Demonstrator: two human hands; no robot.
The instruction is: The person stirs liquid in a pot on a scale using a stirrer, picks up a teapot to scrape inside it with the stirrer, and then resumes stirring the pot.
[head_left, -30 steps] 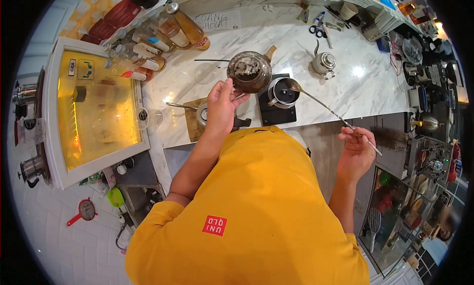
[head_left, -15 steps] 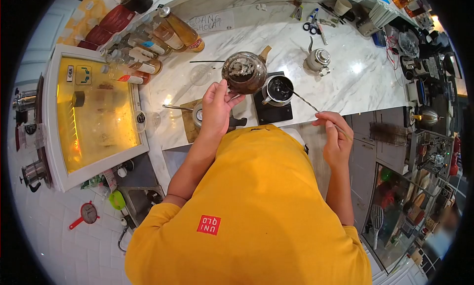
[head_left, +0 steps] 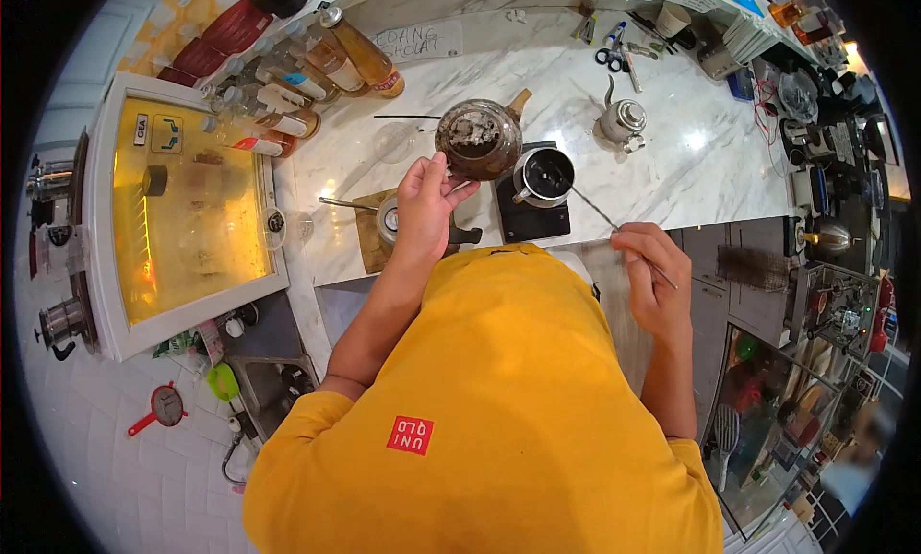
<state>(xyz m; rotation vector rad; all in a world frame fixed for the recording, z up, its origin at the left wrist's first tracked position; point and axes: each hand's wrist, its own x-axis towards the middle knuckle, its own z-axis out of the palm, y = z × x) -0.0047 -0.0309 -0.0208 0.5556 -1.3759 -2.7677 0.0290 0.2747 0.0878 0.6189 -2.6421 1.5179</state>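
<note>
My left hand [head_left: 430, 201] is closed at the near side of a glass teapot [head_left: 494, 167], holding it up beside a steel pitcher. Pale, clumped matter shows in the teapot's round opening. The steel pitcher [head_left: 544, 198], with dark liquid inside, stands on a black scale [head_left: 523, 227]. In my right hand [head_left: 655, 266] is the shaft of a long twisted bar spoon [head_left: 597, 212], pinched between the fingers. It slants left into the pitcher, and its lower end is hidden in the liquid.
Several bottles [head_left: 360, 55] line the back left, near a yellow-lit glass case [head_left: 206, 233]. A long-handled metal vessel [head_left: 387, 220] sits on a brown board [head_left: 370, 244]. Farther right stand a gooseneck kettle [head_left: 624, 118] and scissors [head_left: 608, 59].
My right hand has turned a little, and the spoon's shaft now slants more steeply out of the pitcher. The teapot stays held beside the pitcher. The whole view has shifted slightly.
</note>
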